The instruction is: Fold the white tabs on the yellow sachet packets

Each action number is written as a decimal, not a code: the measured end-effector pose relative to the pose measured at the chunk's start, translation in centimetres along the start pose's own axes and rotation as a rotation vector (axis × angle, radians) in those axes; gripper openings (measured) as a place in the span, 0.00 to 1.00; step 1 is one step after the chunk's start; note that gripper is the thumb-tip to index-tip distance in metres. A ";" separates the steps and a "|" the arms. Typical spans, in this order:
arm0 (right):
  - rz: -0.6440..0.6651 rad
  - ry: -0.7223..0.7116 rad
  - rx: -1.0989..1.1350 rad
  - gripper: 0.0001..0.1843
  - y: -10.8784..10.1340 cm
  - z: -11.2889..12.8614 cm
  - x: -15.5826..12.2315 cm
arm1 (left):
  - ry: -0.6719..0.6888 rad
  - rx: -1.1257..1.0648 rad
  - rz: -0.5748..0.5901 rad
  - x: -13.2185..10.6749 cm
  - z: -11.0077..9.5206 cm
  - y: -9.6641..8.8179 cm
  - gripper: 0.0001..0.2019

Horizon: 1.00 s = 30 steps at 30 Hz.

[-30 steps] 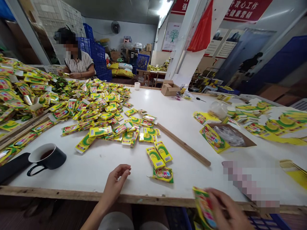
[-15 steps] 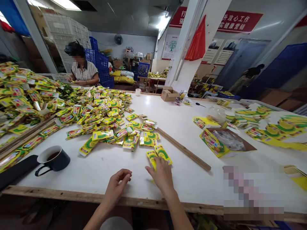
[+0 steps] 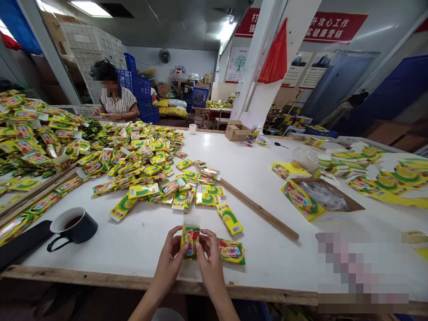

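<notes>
Both my hands hold one small yellow snack packet (image 3: 190, 238) upright near the front edge of the white table (image 3: 261, 178). My left hand (image 3: 170, 263) pinches its left side and my right hand (image 3: 209, 263) pinches its right side. Just right of my right hand another packet (image 3: 232, 251) lies flat with its colourful face up. A further packet (image 3: 230, 219) lies a little beyond it. A big loose heap of the same yellow packets (image 3: 140, 160) spreads over the left half of the table.
A dark mug of tea (image 3: 74, 226) stands at the front left beside a black flat object (image 3: 20, 243). A wooden stick (image 3: 259, 208) lies diagonally at the middle. Open cartons and flattened yellow boxes (image 3: 377, 176) lie right. A person in a striped shirt (image 3: 115, 100) sits at the far left.
My right hand picked a packet up off the table and drew it toward me. My left hand rose to meet it, and both now pinch it.
</notes>
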State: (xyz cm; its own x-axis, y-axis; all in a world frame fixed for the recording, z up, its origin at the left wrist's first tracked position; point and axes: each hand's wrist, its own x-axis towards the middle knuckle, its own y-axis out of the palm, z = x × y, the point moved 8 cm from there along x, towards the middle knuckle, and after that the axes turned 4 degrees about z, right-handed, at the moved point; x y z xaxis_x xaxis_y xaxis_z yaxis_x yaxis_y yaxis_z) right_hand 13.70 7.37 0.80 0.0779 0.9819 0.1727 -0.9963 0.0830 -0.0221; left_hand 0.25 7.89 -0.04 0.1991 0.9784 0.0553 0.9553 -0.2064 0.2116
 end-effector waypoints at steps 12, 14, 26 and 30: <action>0.154 0.034 -0.004 0.12 -0.8 -0.7 -0.1 | -0.108 0.114 0.247 -0.6 0.2 1.3 0.24; 0.140 0.037 -0.025 0.07 -0.9 -0.7 0.2 | -0.093 0.150 0.224 -0.3 0.2 1.1 0.19; 0.036 0.058 0.005 0.22 -1.4 -1.7 0.3 | -0.059 0.090 0.063 1.1 1.0 -0.4 0.12; 0.099 0.045 -0.021 0.14 -1.3 -1.3 0.4 | 0.023 0.080 0.051 1.0 -0.2 -0.2 0.11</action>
State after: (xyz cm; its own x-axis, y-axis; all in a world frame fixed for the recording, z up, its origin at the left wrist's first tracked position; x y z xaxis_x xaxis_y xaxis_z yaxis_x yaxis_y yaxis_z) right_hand 15.08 7.90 -0.39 -0.0187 0.9921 0.1243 -0.9982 -0.0116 -0.0581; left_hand 0.23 8.95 0.18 0.2434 0.9661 0.0862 0.9588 -0.2531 0.1291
